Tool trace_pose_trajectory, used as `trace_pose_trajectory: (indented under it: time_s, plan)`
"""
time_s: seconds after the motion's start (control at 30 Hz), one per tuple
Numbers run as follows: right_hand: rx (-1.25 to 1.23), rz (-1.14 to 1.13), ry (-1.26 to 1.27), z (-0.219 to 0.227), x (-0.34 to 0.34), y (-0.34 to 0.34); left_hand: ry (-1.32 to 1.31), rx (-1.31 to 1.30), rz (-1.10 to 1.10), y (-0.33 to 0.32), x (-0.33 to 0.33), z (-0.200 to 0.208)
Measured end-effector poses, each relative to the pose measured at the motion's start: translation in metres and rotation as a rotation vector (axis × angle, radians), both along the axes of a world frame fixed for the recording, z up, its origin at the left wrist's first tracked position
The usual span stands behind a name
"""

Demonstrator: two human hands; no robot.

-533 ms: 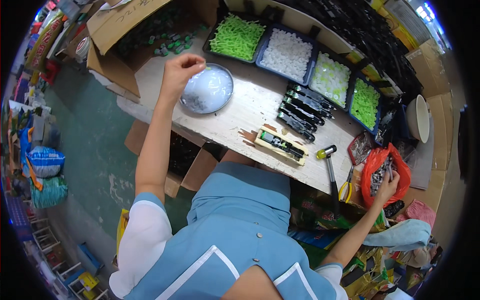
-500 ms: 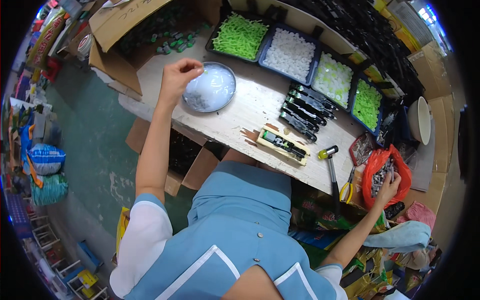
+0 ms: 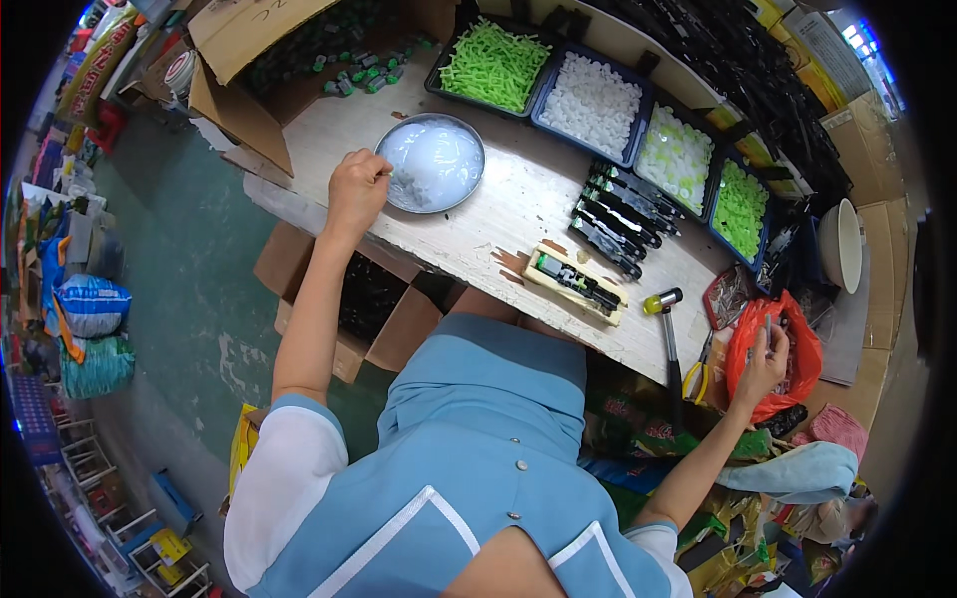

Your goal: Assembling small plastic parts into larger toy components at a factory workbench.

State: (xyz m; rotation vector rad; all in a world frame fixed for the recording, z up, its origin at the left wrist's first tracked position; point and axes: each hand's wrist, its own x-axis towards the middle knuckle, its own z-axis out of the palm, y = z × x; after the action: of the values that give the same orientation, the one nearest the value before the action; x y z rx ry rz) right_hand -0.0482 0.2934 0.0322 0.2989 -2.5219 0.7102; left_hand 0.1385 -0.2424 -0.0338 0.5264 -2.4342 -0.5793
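My left hand (image 3: 357, 194) is at the left rim of a round metal dish (image 3: 482, 159) holding a pale, glossy mass with greyish bits at one side. Its thumb and fingers are pinched together; whatever they hold is hidden. Over a red plastic bag (image 3: 814, 349) of small grey parts, my right hand (image 3: 763, 374) grips a small grey metal piece (image 3: 768, 333) upright between thumb and fingers. Between the hands, a cream block fixture (image 3: 568, 287) at the table's front edge holds a black part with a green end. Several black parts (image 3: 610, 229) lie in a row behind it.
Trays of green strips (image 3: 495, 65), white pieces (image 3: 588, 103), mixed pale pieces (image 3: 674, 152) and green pieces (image 3: 740, 206) line the back. A hammer (image 3: 668, 334) and yellow-handled pliers (image 3: 701, 374) lie at the front right. An open carton (image 3: 239, 120) stands at the left, a cream bowl (image 3: 845, 245) at the right.
My left hand has come down from above the dish to its left rim, still pinched. My right hand has shifted slightly left over the red bag, grey piece in its fingers. The view has shifted slightly.
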Motion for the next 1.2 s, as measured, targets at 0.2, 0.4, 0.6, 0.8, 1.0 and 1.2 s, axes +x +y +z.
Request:
trace_pose_trajectory:
  time_s: [0.2, 0.4, 0.6, 0.8, 1.0, 1.2]
  plan:
    - [0.001, 0.132, 0.061, 0.008, 0.013, -0.035, -0.048, -0.022, 0.026, 0.006, -0.002, 0.001]
    - [-0.116, 0.262, 0.002, 0.0, 0.021, -0.065, -0.011, -0.019, 0.015, 0.003, 0.003, 0.003]
    - [-0.389, 0.484, -0.257, -0.013, 0.041, -0.107, 0.294, 0.788, -0.038, 0.011, 0.01, 0.018]
    - [-0.409, 0.72, -0.39, -0.013, 0.074, -0.186, 0.341, 1.106, -0.347, 0.057, -0.004, 0.032]
    - [-0.237, 0.895, -0.276, -0.003, 0.081, -0.22, 0.265, 1.143, -0.548, 0.107, -0.019, 0.04]
    - [-0.22, 0.873, -0.294, -0.009, 0.083, -0.214, 0.275, 0.941, -0.651, 0.128, -0.028, 0.035]
